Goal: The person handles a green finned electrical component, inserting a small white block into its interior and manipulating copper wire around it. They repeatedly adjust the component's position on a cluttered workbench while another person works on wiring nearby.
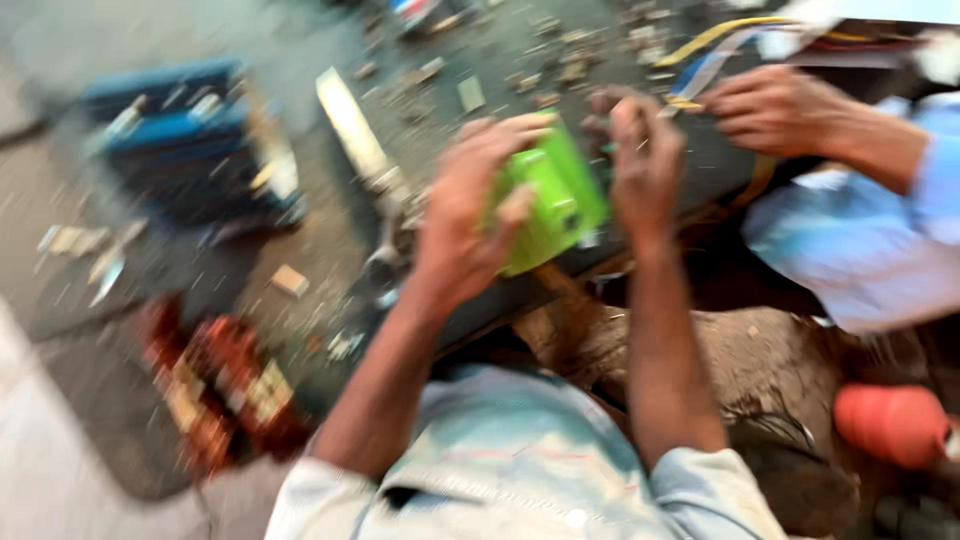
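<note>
Pale sleeves (520,470) nearest. Left hand (470,215) clamped on green box (555,200), right hand (645,150) pinching its far edge, above dark worktop (500,60). Looks rigid, light, smooth plastic; best gripped by side walls.

So I've got this bright green boxy plastic thing (552,200) up over the dark workbench, tilted, my left hand wrapped round its left side. Pretty blurry, can't make out details.
</note>
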